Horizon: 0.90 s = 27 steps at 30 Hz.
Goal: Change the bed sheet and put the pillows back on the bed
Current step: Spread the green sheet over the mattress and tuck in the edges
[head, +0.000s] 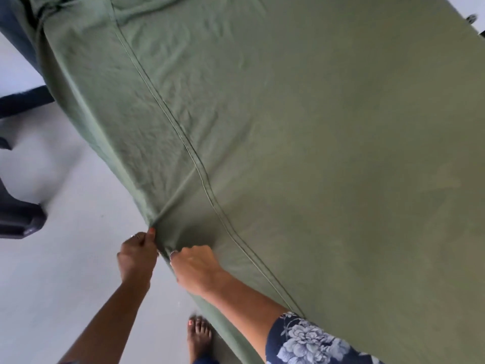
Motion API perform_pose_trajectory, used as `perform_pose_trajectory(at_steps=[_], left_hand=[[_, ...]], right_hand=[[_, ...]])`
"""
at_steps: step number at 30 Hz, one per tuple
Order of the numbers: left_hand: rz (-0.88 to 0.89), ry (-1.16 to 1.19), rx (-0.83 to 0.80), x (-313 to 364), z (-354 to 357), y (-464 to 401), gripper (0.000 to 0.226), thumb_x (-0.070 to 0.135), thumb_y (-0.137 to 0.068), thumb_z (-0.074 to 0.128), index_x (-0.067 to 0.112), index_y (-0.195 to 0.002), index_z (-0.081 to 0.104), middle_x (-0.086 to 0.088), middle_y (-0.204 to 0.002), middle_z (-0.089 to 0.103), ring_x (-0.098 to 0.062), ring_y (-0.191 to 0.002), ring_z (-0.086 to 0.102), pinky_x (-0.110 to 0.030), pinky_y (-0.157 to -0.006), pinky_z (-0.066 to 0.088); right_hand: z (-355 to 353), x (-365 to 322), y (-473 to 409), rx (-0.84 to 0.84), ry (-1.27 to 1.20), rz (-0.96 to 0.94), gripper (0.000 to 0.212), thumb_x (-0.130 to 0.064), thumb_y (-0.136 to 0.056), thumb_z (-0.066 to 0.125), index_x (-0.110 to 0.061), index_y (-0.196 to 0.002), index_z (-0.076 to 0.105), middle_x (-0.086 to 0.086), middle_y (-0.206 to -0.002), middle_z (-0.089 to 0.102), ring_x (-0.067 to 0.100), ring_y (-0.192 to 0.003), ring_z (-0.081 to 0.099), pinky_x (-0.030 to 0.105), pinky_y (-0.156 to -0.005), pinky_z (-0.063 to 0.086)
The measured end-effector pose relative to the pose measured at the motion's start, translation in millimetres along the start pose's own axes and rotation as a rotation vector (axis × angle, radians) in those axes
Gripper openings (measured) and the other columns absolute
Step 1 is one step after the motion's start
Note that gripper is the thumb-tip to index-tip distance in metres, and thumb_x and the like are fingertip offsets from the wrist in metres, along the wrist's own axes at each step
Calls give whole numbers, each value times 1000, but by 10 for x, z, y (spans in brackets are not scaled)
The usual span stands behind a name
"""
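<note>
A green bed sheet [301, 132] covers the whole bed and fills most of the view, with a stitched seam running diagonally across it. Its side panel hangs down over the bed's left edge and looks wrinkled. My left hand [136, 254] pinches the lower hem of that hanging panel, fingers curled round the cloth. My right hand [195, 266] grips the same hem just to the right, knuckles up. A taut fold runs from my hands up to the seam. No pillows are in view.
Pale floor [65, 271] lies left of the bed. Dark furniture legs [21, 222] stand at the left edge, and a dark object [15, 30] sits at the top left corner. My bare foot [199, 337] stands close to the bed's side.
</note>
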State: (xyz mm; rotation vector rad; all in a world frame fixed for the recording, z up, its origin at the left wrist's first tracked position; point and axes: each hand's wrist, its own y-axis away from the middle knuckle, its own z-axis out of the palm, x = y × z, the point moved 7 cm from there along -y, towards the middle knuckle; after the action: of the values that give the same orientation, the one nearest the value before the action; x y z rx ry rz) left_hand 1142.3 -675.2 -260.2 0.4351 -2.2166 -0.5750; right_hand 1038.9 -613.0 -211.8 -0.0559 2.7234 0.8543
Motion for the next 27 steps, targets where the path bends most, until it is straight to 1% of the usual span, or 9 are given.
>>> perform_pose_trajectory(at_steps=[3,8,11,15,18,21,23,25,27], left_hand=[[22,-47,-90,171,134,-173,49,38,-100,41,0,-73,58,-24,-77,67,-42,-81,62,-47,-78,50],[13,-37,60,617,29,-882,60,55,-95,41,-1,-87,62,-29,-92,66,-42,-94,61,-45,-85,48],[61,-101,55,770,-3,-1222,51,45,-97,43,-2,-95,63,-31,-96,65,-44,-98,59,-46,-87,49],[155,-233,19,797,-109,-1306,40,39,-98,45,5,-93,66,-28,-94,64,-46,-94,59,-47,-84,50],[145,-266,81,886,-343,-1338,39,38,-97,46,5,-94,66,-29,-99,61,-48,-96,54,-47,-83,45],[79,-207,110,840,-536,-1388,39,40,-96,46,9,-78,63,-25,-91,63,-46,-91,56,-46,-81,48],[24,-206,23,748,-542,-1422,39,40,-95,46,14,-72,62,-21,-82,66,-41,-84,62,-45,-80,52],[-51,-170,-148,748,-489,-1436,34,35,-97,47,9,-83,65,-17,-73,67,-35,-73,64,-39,-72,55],[-105,-169,-326,881,-457,-1440,34,31,-100,45,3,-92,62,-15,-76,66,-29,-65,62,-29,-58,51]], right_hand=[[-54,58,-134,-69,21,8,22,-16,-93,53,-8,-109,65,11,-110,67,31,-101,65,31,-71,37],[-710,315,-621,285,-75,115,35,-39,-99,43,-10,-111,59,12,-105,68,34,-100,64,34,-68,34],[-848,324,-954,283,-11,121,44,-50,-97,43,-11,-112,58,8,-106,68,29,-100,64,32,-67,33],[-793,283,-1164,185,-29,102,32,-35,-100,45,-9,-115,58,9,-110,67,31,-104,64,32,-68,34],[-826,196,-1243,154,-150,89,26,-21,-101,41,-8,-120,54,16,-112,65,38,-104,61,36,-71,37],[-849,12,-1336,100,-184,57,27,-15,-97,44,-8,-122,52,18,-111,64,39,-103,61,38,-76,43],[-822,-79,-1361,62,-157,36,29,-11,-95,45,-7,-123,52,18,-111,65,38,-102,62,38,-76,44],[-822,-99,-1376,8,-136,25,30,-7,-93,46,-6,-122,53,19,-112,63,39,-103,61,38,-78,46],[-907,-83,-1416,-35,-108,31,30,-11,-93,46,-7,-121,55,18,-118,61,37,-109,60,39,-84,46]])
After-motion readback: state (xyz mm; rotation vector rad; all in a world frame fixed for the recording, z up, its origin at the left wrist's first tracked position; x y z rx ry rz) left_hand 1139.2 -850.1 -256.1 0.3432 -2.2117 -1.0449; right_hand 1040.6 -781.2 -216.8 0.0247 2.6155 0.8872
